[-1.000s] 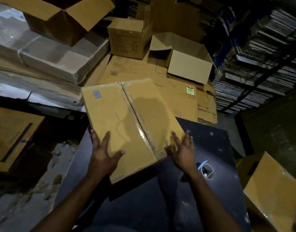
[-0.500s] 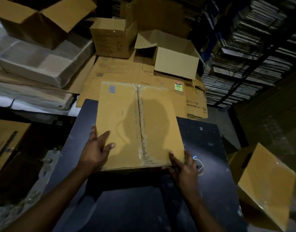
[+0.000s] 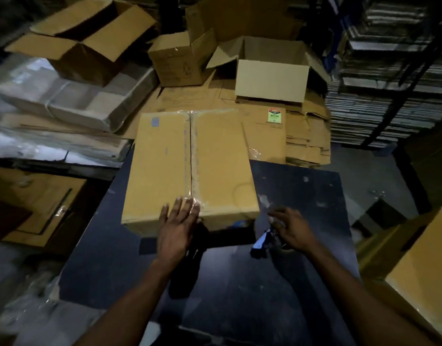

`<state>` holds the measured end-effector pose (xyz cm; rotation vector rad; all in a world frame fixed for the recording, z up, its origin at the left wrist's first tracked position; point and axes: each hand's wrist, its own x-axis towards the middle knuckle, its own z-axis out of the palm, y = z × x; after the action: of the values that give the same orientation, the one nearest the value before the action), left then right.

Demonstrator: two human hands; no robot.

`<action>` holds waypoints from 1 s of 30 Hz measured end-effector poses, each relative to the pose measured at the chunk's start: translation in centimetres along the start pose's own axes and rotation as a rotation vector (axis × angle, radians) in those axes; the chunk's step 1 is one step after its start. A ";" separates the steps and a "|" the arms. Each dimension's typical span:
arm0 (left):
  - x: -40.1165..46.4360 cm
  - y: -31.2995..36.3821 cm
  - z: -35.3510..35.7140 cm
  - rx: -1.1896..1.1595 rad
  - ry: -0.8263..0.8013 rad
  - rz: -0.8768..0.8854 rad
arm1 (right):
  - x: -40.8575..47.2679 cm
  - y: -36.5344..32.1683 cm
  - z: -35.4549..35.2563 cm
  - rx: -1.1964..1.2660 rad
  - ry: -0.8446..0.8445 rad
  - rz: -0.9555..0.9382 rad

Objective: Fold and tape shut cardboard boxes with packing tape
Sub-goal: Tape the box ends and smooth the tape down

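Box [image 3: 190, 168] with its two top flaps folded shut lies on the dark worktop [image 3: 302, 196], reaching from the middle toward twelve o'clock, and a glossy strip of clear tape [image 3: 193, 156] runs along the centre seam from far edge to near edge. The left hand [image 3: 177, 228] lies flat at the near end of that seam, at six o'clock of the box, its grip spread, straight fingers [image 3: 187, 204] pressing the tape end onto the cardboard. The right hand [image 3: 291, 227] hovers at four o'clock, just off the box's near right corner, over a small blurred object with a pale blue part [image 3: 261, 239], probably the tape dispenser; its fingers are loosely extended, and whether they touch or hold anything I cannot tell. The step in hand looks like rubbing down the seam: best done by sweeping the flat palm along the strip from near edge to far, then wrapping the overhang down the side wall so it does not lift. Beyond, at twelve o'clock, flattened cartons [image 3: 277, 126] are stacked with an open white-sided box [image 3: 271, 78] on top; another closed carton [image 3: 420, 265] sits at four o'clock past the worktop edge.
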<state>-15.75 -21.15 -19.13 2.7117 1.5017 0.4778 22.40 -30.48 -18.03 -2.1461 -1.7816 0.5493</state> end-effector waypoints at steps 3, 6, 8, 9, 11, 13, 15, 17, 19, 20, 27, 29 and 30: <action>0.1 -0.8 0.5 0.092 0.007 0.061 | 2.2 2.0 -0.2 -0.269 -0.300 -0.077; 0.1 -1.0 0.7 0.116 0.052 0.055 | 4.0 2.1 0.3 -0.423 -0.474 -0.104; -0.1 -0.9 0.5 0.116 0.040 0.059 | 4.0 2.3 1.2 -0.441 -0.481 -0.146; -0.1 -0.8 0.5 0.116 0.022 0.055 | 3.7 2.4 1.5 -0.440 -0.461 -0.149; 0.0 -0.5 0.2 0.108 0.003 0.033 | 2.9 2.5 1.7 -0.471 -0.400 -0.130; -0.2 0.4 -0.6 0.082 0.013 0.029 | 1.5 2.8 1.6 -0.466 -0.383 -0.088; -1.0 2.1 -1.6 -0.018 0.053 0.017 | -0.6 3.2 1.7 -0.360 -0.386 -0.006; -2.4 4.6 -2.5 -0.225 0.101 -0.113 | -3.3 3.5 1.8 -0.196 -0.336 0.094; -3.8 7.3 -3.1 -0.489 0.059 -0.362 | -5.9 2.9 1.8 -0.002 -0.271 0.173; -4.5 8.6 -3.3 -0.645 -0.016 -0.502 | -6.9 2.2 1.6 0.085 -0.246 0.193; -7.3 13.1 -2.7 -1.331 -0.274 -1.022 | -8.9 -4.1 -1.3 0.531 -0.114 0.071; -6.7 13.4 -3.5 -1.384 -0.259 -0.998 | -8.5 -5.9 -2.7 0.588 -0.112 0.036; -6.4 13.5 -4.0 -1.394 -0.240 -0.972 | -8.3 -6.8 -3.3 0.601 -0.119 0.016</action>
<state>-8.80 -34.33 -14.95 0.8513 1.3400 0.6848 16.73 -37.29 -11.12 -1.7341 -1.4087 1.0754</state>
